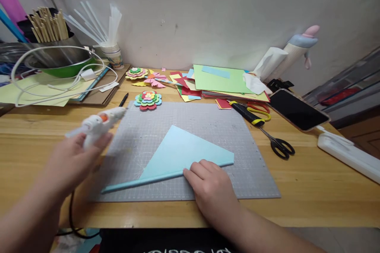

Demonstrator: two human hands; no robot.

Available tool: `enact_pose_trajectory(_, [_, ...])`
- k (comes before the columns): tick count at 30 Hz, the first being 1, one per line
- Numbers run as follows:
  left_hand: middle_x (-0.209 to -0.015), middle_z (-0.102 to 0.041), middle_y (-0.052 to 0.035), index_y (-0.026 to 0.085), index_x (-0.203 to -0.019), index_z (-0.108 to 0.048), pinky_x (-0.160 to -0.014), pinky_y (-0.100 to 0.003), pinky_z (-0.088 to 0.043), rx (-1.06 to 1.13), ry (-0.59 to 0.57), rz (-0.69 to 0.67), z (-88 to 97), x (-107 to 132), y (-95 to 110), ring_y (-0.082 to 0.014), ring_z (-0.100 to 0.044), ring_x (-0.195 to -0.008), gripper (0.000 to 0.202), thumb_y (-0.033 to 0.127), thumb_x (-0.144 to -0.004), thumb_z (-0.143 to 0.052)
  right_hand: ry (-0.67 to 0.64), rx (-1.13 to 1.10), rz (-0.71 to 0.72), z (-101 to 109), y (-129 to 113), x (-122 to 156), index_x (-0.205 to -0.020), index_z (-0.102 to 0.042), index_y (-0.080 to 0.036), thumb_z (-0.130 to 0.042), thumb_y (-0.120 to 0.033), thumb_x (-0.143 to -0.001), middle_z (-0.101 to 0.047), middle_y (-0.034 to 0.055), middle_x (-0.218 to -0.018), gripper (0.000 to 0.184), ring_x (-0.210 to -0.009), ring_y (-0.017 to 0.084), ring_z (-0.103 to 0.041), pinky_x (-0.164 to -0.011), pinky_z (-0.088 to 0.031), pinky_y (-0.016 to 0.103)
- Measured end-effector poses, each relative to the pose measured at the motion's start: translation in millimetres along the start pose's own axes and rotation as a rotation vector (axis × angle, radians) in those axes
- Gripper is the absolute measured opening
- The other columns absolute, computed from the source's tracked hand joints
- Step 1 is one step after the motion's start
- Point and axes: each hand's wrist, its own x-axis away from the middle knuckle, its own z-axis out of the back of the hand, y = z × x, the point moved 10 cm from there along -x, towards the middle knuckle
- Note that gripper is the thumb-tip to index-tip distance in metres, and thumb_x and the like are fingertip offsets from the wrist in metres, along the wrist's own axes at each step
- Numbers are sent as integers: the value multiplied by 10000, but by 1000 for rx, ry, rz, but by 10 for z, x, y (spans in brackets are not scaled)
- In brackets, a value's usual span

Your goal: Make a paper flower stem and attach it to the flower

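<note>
A light blue sheet of paper (181, 150), folded into a triangle, lies on a grey cutting mat (208, 122). My right hand (212, 187) rests on the paper's near edge, fingers curled down and pressing it flat. My left hand (75, 162) is closed round the handle of a white glue gun (97, 124), held above the mat's left edge with its nozzle pointing right. The gun is blurred. A dark cord (71, 217) hangs from it over the table's front edge.
Beyond the mat lie paper flowers (147, 99), a pen (124, 99) and a stack of coloured paper (221, 81). Right of the mat are a utility knife (246, 113), scissors (279, 146), a phone (298, 110) and a white power strip (347, 154). A bowl of sticks (56, 53) and a white cable (59, 83) stand far left.
</note>
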Motion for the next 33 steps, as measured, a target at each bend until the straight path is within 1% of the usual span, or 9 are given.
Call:
enact_pose_trajectory(3, [-960,-695,-44,177,-1062,-651,-757,-312,-438,159,-345,-85,-520,214,472,-245,-593,-895,582,645,-765,-476,9,-1,7,8,0,-3,-695,-606,-155,-425,-64,-887,-496,33,-630,279,-625,180,-364,-573,-228,311])
enact_pose_trajectory(5, [-920,-694,-45,187,-998,-684,-747,-315,-437,222,-498,-209,-775,360,800,-232,-590,-848,577,658,-762,-450,-6,-4,11,-6,1,-6,-721,-616,-155,-433,-93,-901,-509,34,-643,264,-634,185,-379,-579,-236,316])
enact_pose_trajectory(7, [-744,-659,-28,188,-931,-701,-663,-294,-425,248,-610,-282,-976,476,1033,-195,-560,-697,573,661,-776,-416,-17,-5,15,-20,0,-9,-740,-620,-157,-435,-112,-911,-524,36,-659,256,-649,190,-397,-586,-244,320])
enact_pose_trajectory(10, [-534,-529,6,181,-868,-703,-559,-269,-370,257,-693,-286,-1171,548,1206,-161,-482,-545,617,687,-793,-358,-2,5,24,-12,-10,-11,-719,-607,-162,-439,-122,-918,-531,33,-664,263,-655,191,-411,-591,-247,324])
enact_pose_trajectory(15, [-490,-487,8,166,-780,-686,-528,-264,-326,233,-733,-257,-1284,550,1283,-159,-465,-519,669,738,-779,-337,19,19,22,6,-17,-17,-675,-576,-169,-434,-127,-921,-527,27,-654,287,-648,189,-413,-593,-251,326])
enact_pose_trajectory(23, [-690,-670,-42,182,-768,-693,-633,-289,-374,221,-756,-295,-1376,574,1334,-185,-556,-647,614,697,-810,-364,18,13,17,-1,-4,-13,-676,-579,-166,-400,-120,-929,-542,35,-662,313,-650,189,-424,-590,-266,322])
enact_pose_trajectory(27, [-741,-683,-50,180,-687,-664,-654,-294,-372,165,-661,-458,-1334,555,1452,-191,-574,-712,587,639,-856,-339,23,11,21,19,-17,-21,-687,-592,-165,-369,-97,-929,-556,42,-671,335,-659,192,-433,-589,-281,322])
enact_pose_trajectory(30, [-626,-626,-34,184,-605,-623,-626,-299,-346,81,-578,-566,-1272,549,1523,-178,-542,-647,594,610,-881,-313,7,19,10,11,-12,-21,-677,-582,-169,-395,-104,-923,-552,35,-667,316,-659,188,-435,-591,-283,322])
enact_pose_trajectory(33, [-528,-560,-11,195,-607,-622,-616,-300,-334,41,-554,-584,-1237,542,1521,-171,-518,-602,584,594,-893,-306,-5,26,0,-8,2,-15,-663,-570,-174,-424,-126,-919,-544,28,-658,299,-654,185,-433,-589,-271,323])
